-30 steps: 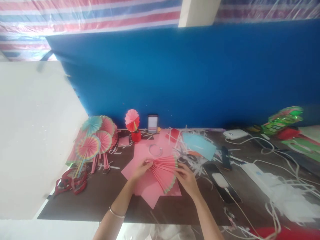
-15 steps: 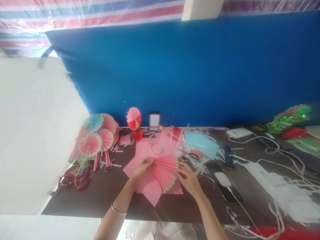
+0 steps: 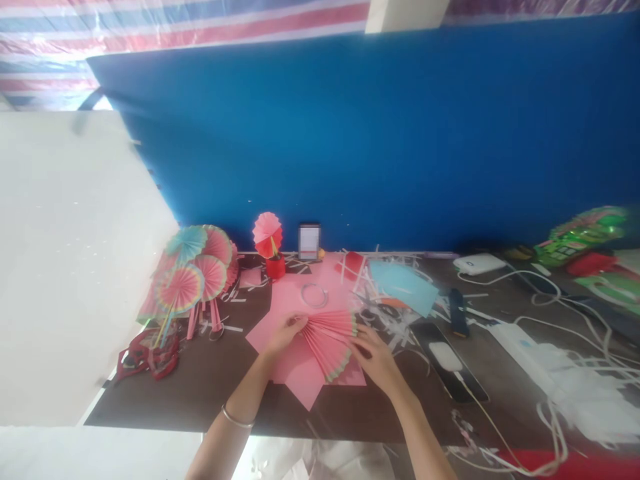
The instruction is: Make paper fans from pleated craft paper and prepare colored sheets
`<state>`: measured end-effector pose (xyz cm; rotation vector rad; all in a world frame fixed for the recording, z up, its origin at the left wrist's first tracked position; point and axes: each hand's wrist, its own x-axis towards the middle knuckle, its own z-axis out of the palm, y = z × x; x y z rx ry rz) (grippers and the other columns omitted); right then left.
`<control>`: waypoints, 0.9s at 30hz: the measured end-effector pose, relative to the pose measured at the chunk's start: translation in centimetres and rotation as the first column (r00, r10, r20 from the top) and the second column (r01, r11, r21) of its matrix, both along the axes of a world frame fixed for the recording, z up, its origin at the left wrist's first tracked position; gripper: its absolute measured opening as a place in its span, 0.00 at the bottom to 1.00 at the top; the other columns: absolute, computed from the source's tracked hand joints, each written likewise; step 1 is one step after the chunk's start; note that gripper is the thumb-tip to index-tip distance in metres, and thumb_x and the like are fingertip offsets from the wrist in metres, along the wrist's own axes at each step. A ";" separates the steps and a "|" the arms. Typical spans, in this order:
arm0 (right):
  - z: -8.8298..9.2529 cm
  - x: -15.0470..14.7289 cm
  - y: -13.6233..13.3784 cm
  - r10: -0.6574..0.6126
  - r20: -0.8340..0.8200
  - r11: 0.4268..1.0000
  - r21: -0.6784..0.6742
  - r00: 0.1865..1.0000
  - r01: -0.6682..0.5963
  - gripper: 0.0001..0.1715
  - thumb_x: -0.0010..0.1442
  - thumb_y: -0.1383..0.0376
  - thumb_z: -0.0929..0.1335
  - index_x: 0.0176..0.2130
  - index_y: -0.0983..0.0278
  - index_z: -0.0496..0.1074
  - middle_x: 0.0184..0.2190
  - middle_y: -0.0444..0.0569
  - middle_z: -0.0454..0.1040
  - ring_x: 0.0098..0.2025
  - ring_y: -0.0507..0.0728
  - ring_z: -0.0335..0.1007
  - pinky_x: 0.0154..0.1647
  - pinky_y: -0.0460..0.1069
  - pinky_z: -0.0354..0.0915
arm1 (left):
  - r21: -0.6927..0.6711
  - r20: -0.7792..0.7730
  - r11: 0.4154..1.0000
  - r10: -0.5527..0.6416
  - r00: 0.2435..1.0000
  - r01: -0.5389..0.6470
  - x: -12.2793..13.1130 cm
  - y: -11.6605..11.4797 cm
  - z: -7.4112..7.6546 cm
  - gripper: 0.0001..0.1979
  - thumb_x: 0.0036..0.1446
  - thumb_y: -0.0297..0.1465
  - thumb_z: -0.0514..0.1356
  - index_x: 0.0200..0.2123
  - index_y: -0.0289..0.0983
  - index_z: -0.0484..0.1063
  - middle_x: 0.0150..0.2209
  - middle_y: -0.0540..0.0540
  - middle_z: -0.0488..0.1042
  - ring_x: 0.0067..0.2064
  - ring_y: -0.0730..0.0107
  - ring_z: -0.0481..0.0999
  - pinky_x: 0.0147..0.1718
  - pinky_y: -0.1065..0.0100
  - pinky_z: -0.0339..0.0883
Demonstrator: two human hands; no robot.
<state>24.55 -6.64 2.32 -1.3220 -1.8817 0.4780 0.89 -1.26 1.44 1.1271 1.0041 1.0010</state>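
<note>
A pink pleated paper fan (image 3: 330, 340) with a pale green and white outer edge lies half spread over pink paper sheets (image 3: 305, 383). My left hand (image 3: 286, 337) pinches the narrow gathered end of the fan, thumb and fingers closed on it. At the wide outer edge, my right hand (image 3: 373, 353) grips the pleats between thumb and fingers. Just beyond the fan, a clear ring-shaped roll, perhaps tape (image 3: 314, 295), rests on the pink paper.
Finished paper fans (image 3: 183, 287) stand at the left beside red-framed glasses (image 3: 150, 353). A red pot (image 3: 275, 267) holds another fan. Paper strips and blue sheets (image 3: 403, 287) lie right of centre. A phone (image 3: 447, 363), a power strip (image 3: 520, 347) and tangled white cables fill the right side.
Both hands keep their hold at nearly the same places. The lower pleats at the fan's outer edge look slightly more gathered. The view has shifted a little.
</note>
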 end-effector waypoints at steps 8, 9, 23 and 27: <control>-0.8 0.1 -0.3 -0.016 0.045 1.000 0.015 0.999 0.015 0.13 0.58 0.59 0.63 0.32 0.60 0.76 0.51 0.52 0.65 0.41 0.58 0.71 0.45 0.56 0.68 | 0.008 0.014 1.000 0.000 1.000 0.000 0.0 -0.1 0.1 0.21 0.46 0.44 0.61 0.38 0.34 0.74 0.38 0.42 0.75 0.38 0.65 0.72 0.34 0.68 0.64; -1.0 0.1 -0.4 -0.023 0.049 1.000 0.011 0.999 0.022 0.13 0.58 0.59 0.63 0.33 0.59 0.76 0.52 0.52 0.65 0.41 0.58 0.71 0.45 0.56 0.68 | 0.002 0.003 1.000 0.003 1.000 -0.003 0.0 -0.1 0.2 0.21 0.46 0.45 0.61 0.37 0.34 0.74 0.38 0.42 0.75 0.38 0.65 0.72 0.33 0.69 0.63; -1.9 -0.1 -0.8 -0.003 0.039 1.000 0.025 0.999 0.002 0.12 0.58 0.62 0.63 0.37 0.58 0.75 0.59 0.49 0.53 0.48 0.58 0.66 0.48 0.56 0.67 | -0.059 0.058 0.997 0.048 0.997 -0.045 -0.1 0.1 -0.3 0.20 0.43 0.44 0.64 0.35 0.34 0.74 0.34 0.45 0.74 0.32 0.73 0.69 0.27 0.73 0.60; -1.9 -0.2 -0.6 -0.032 0.059 0.999 0.043 0.998 0.029 0.12 0.59 0.62 0.62 0.36 0.59 0.75 0.55 0.51 0.59 0.45 0.57 0.68 0.47 0.55 0.67 | -0.072 0.091 0.996 0.062 0.994 -0.056 -0.3 0.0 -0.3 0.19 0.43 0.43 0.64 0.33 0.34 0.74 0.32 0.46 0.73 0.30 0.75 0.67 0.26 0.75 0.58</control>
